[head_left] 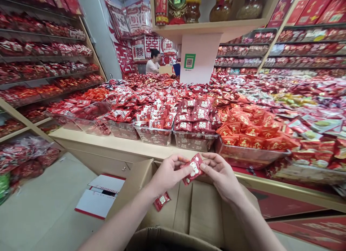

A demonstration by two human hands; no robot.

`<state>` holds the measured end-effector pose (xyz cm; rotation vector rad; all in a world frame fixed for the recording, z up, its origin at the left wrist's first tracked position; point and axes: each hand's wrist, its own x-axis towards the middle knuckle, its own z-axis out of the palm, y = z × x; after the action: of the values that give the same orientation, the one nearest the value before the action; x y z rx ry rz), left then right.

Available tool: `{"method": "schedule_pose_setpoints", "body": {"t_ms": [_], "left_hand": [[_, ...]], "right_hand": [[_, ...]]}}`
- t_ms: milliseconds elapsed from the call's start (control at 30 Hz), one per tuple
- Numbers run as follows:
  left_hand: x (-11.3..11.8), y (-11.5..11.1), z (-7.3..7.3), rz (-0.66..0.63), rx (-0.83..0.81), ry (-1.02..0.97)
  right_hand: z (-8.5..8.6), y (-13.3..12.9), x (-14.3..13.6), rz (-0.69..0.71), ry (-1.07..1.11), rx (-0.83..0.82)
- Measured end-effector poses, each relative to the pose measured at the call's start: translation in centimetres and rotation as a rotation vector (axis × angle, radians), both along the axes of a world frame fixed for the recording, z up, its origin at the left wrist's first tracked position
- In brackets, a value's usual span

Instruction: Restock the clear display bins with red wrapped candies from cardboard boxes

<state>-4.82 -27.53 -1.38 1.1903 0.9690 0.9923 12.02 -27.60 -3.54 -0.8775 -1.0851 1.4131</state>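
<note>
Between my two hands is a small dark red candy packet with white lettering. My left hand pinches its left side between thumb and fingers. On the right side of the same packet, my right hand closes with thumb and fingertips. Both hands are above an open cardboard box. A second red packet lies on the cardboard below my left wrist. Just beyond my hands, a clear bin holds matching dark red packets stacked in rows.
More clear bins, one with orange-red packets, line the counter edge. A pillar with a QR code sign carries a shelf above. Packed shelves stand at left. Flattened white-red boxes lie on the floor. A person is at the back.
</note>
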Motion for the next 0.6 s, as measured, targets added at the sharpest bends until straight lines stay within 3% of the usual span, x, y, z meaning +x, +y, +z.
{"method": "schedule_pose_setpoints", "body": {"t_ms": [67,133,267,467,600], "left_hand": [[-0.2,0.0,0.1,-0.134,0.027,0.062],[-0.2,-0.1,0.1,-0.169,0.042,0.027],[0.5,-0.3,-0.3,-0.029,0.013,-0.115],[1.3,-0.9,-0.9,0.014,-0.068,-0.242],[1.8,-1.4,-0.7,0.130,-0.044,-0.313]], "right_hand": [[0.2,0.1,0.2,0.079,-0.130,0.060],[0.3,0.1,0.1,0.051,-0.194,0.109],[0.2,0.0,-0.4,-0.042,-0.131,0.065],[0.6,-0.2,-0.5,-0.031,-0.063,-0.042],[1.1,-0.9,-0.7,-0.005,-0.033,-0.026]]}}
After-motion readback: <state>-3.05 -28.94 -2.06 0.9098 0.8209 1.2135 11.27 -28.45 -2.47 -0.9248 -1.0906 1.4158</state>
